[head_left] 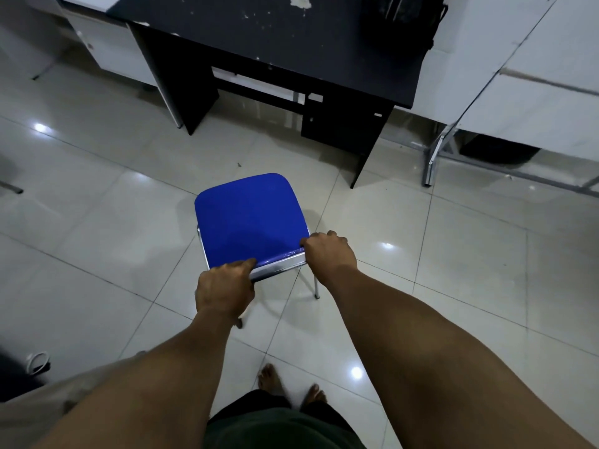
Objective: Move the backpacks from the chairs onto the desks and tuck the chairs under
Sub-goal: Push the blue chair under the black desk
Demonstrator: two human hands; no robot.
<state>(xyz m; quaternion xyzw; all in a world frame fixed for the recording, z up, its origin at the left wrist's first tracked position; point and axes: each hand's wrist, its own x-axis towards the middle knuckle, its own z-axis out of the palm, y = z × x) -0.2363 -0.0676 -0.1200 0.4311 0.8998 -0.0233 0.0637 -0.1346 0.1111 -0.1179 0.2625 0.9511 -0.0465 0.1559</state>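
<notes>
Both hands are curled closed over the chair (251, 218) — left hand (225, 288) and right hand (330, 254) gripping the near edge at its two corners. The blue seat stands on open tiled floor (421, 241), apart from the black desk (291, 40) ahead; a dark bag (405, 17) — probably a backpack — sits on the desk's far right corner.

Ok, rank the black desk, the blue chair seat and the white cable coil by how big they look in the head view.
1. Black desk, largest, though cut off at the top edge.
2. Blue chair seat, gripped at its near edge by the left hand and right hand.
3. White cable coil, smallest.
</notes>
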